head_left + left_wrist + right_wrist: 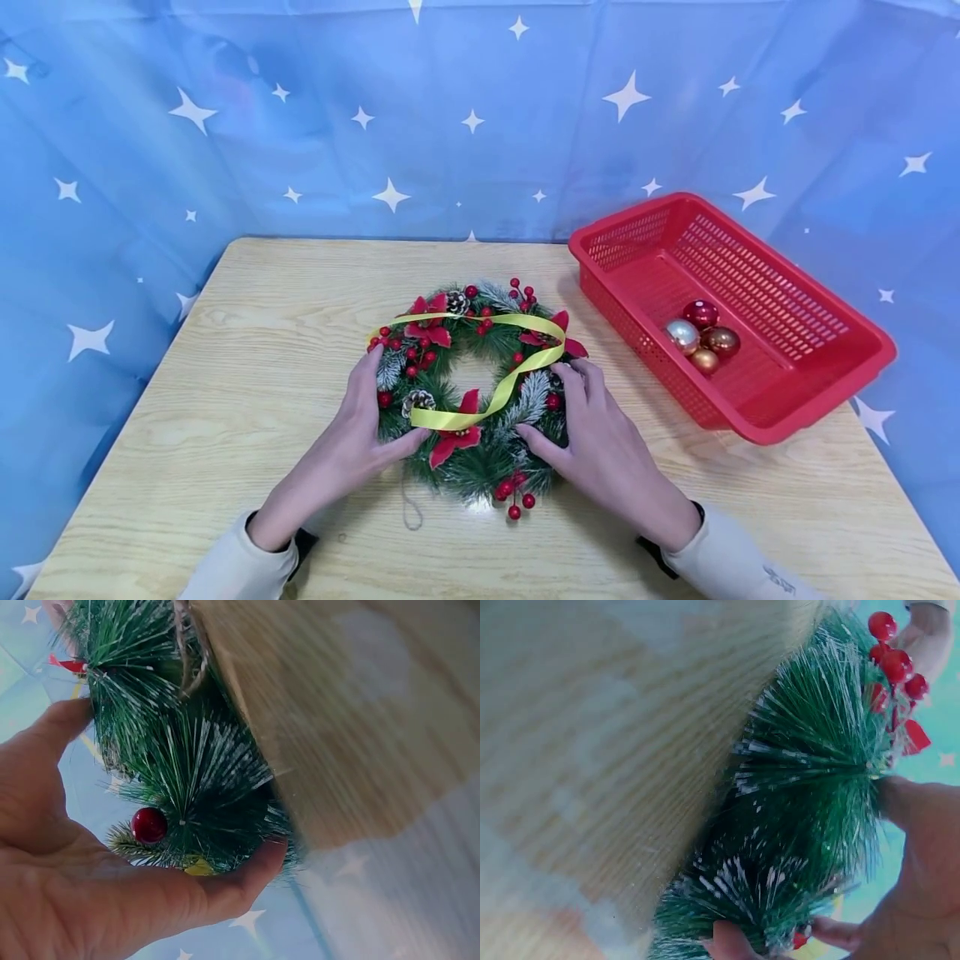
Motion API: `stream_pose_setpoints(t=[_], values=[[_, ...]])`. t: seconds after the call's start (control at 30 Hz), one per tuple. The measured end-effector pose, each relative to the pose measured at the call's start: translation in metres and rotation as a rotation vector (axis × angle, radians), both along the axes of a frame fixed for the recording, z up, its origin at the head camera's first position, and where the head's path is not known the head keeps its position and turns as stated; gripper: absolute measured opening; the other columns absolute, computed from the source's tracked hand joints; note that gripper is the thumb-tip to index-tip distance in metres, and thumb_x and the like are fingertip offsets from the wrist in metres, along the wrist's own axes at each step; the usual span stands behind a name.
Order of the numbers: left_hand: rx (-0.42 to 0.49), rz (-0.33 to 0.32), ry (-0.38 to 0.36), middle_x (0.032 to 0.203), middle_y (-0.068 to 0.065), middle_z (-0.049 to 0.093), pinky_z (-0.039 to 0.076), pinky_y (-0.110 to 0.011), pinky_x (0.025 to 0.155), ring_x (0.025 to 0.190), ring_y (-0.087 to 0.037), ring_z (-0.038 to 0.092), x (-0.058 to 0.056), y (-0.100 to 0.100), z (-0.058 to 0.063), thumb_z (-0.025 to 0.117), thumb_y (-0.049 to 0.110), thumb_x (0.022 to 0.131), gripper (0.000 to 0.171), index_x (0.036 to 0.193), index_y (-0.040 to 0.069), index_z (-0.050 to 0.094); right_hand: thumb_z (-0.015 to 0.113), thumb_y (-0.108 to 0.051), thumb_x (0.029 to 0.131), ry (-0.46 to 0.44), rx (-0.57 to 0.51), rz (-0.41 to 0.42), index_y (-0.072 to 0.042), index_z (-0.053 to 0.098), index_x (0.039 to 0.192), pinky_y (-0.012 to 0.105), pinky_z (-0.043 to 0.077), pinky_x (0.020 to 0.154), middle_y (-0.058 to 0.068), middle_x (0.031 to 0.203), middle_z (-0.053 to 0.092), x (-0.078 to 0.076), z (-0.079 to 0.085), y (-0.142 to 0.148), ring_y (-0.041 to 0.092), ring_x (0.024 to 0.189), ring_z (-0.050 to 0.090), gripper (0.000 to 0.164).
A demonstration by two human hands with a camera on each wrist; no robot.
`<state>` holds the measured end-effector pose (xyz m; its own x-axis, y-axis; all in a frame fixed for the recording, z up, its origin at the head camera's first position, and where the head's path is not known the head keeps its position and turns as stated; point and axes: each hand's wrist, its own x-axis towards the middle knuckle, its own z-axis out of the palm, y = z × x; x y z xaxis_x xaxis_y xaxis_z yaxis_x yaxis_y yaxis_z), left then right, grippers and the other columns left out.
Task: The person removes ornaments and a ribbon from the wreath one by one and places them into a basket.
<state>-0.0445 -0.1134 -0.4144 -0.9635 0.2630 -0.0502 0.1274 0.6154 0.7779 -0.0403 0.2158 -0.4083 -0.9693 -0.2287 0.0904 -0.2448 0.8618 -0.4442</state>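
Observation:
A green Christmas wreath [480, 467] with red berries, red flowers, pine cones and frosted sprigs lies on the table. Across its top runs a loose yellow ribbon [517, 375], curving in an S shape. My left hand [356, 433] grips the wreath's left side, thumb on top near the ribbon's end and fingers round the outer edge. On the right side my right hand [600, 442] grips it likewise, thumb over the frosted needles. Both wrist views show the wreath's needles [187, 765] between thumb and fingers, close to the table surface.
A red plastic basket [813, 408] stands at the table's right, holding several shiny ornament balls [701, 337]. A thin string loop [411, 512] hangs out at the wreath's near edge. Behind the wooden table [247, 358] is a blue curtain [450, 158] with white stars.

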Motion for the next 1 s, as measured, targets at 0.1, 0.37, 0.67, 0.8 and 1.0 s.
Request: stream_pose_setpoints(t=[0.1, 0.37, 0.67, 0.8, 1.0], values=[[0.009, 0.003, -0.011, 0.179, -0.022, -0.003, 0.033, -0.069, 0.118, 0.161, -0.05, 0.015, -0.002, -0.001, 0.0, 0.079, 0.032, 0.102, 0.117, 0.174, 0.011, -0.01, 0.073, -0.067, 0.097, -0.005, 0.006, 0.005, -0.006, 0.044, 0.16, 0.058, 0.061, 0.074, 0.022, 0.155, 0.041, 0.003, 0.002, 0.002, 0.041, 0.111, 0.068, 0.092], [0.01, 0.006, -0.035, 0.179, -0.021, -0.001, 0.029, -0.071, 0.12, 0.161, -0.05, 0.015, -0.003, -0.005, 0.0, 0.074, 0.032, 0.105, 0.11, 0.174, 0.011, -0.009, 0.065, -0.066, 0.103, -0.009, -0.021, 0.041, -0.017, 0.052, 0.157, 0.052, 0.059, 0.073, 0.012, 0.146, 0.049, 0.008, 0.004, 0.011, 0.029, 0.099, 0.069, 0.075], [-0.016, 0.026, -0.065, 0.18, -0.02, 0.002, 0.031, -0.08, 0.113, 0.155, -0.059, 0.024, -0.001, -0.006, 0.002, 0.07, 0.039, 0.107, 0.105, 0.175, 0.014, -0.006, 0.07, -0.037, 0.108, 0.105, -0.067, 0.118, -0.023, 0.064, 0.146, 0.035, 0.047, 0.063, 0.002, 0.13, 0.059, 0.012, 0.0, 0.023, 0.01, 0.075, 0.053, 0.041], [-0.027, 0.034, -0.063, 0.18, -0.02, 0.004, 0.036, -0.077, 0.112, 0.153, -0.059, 0.03, -0.002, -0.005, 0.002, 0.068, 0.037, 0.106, 0.103, 0.175, 0.013, -0.004, 0.074, -0.027, 0.106, 0.17, -0.085, 0.153, -0.023, 0.066, 0.143, 0.032, 0.05, 0.062, -0.004, 0.122, 0.062, 0.009, -0.001, 0.029, 0.007, 0.076, 0.057, 0.038], [-0.035, 0.04, -0.082, 0.18, -0.019, 0.005, 0.04, -0.074, 0.11, 0.152, -0.058, 0.033, -0.003, -0.003, 0.004, 0.068, 0.032, 0.104, 0.102, 0.175, 0.013, -0.003, 0.081, -0.022, 0.1, 0.203, -0.153, 0.162, -0.016, 0.065, 0.141, 0.032, 0.059, 0.067, -0.004, 0.119, 0.067, 0.003, -0.003, 0.038, 0.008, 0.084, 0.07, 0.045]])
